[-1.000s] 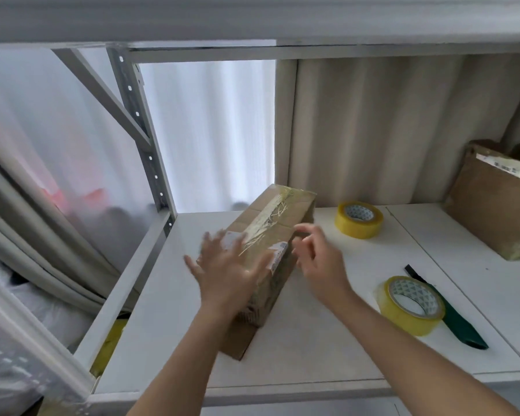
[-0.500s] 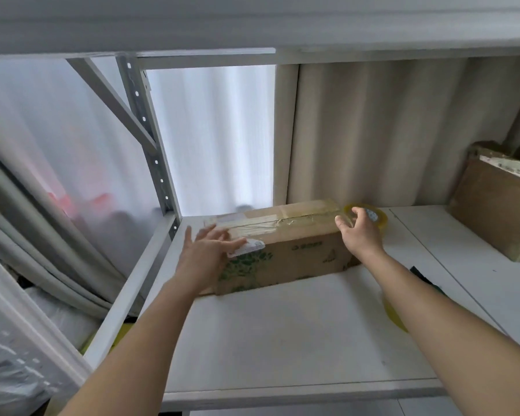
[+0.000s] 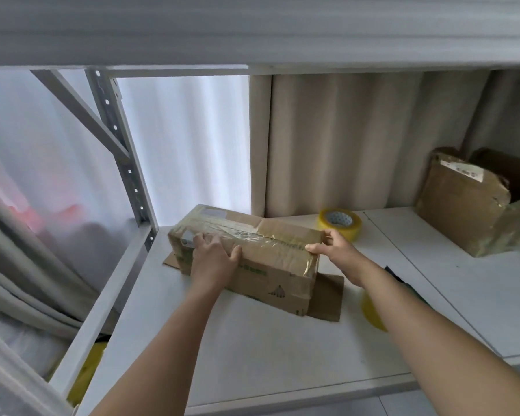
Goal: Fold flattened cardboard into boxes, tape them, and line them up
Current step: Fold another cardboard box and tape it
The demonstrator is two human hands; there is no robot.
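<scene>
My right arm (image 3: 427, 322) hides most of a yellow tape roll (image 3: 371, 313) and a dark tool (image 3: 395, 273). The far box (image 3: 466, 202) runs off the right edge. My left palm (image 3: 213, 259) covers part of the box (image 3: 252, 256), whose print is unreadable.

white shelf (image 3: 252, 349) | on it: taped box (image 3: 261, 250), tape roll (image 3: 339, 223), 2nd box (image 3: 463, 205)

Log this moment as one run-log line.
long taped brown cardboard box on white shelf | left hand grips front | right hand grips right end
</scene>
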